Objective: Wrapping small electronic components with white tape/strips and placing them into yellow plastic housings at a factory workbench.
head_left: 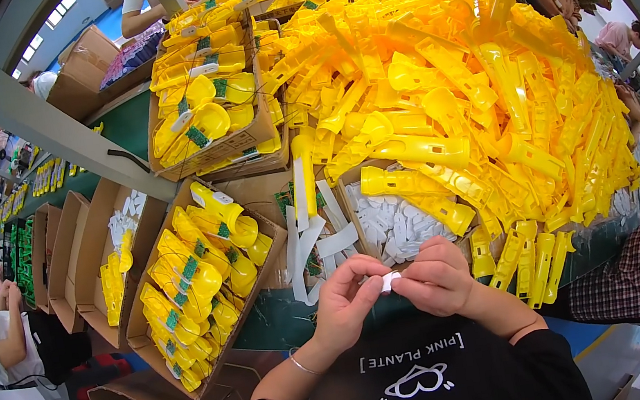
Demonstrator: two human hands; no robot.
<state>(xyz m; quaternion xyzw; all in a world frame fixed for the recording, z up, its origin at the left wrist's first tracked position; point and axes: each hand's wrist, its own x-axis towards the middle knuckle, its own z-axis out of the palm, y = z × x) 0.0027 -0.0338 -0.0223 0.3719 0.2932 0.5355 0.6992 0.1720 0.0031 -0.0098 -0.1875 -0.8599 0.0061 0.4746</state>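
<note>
Left hand and right hand are pinching one small white part, fingertips closed on it from either side, so it's sitting right between the two sets of tips. Just beyond the fingers, loose white pieces are lying in one heap with one big yellow pile rising behind, both uncountable. One near carton of wired yellow housings is standing left of the fingers, overlapping pale strips are lying closer on that side, and about five plain yellow housings are lining up to the right.
</note>
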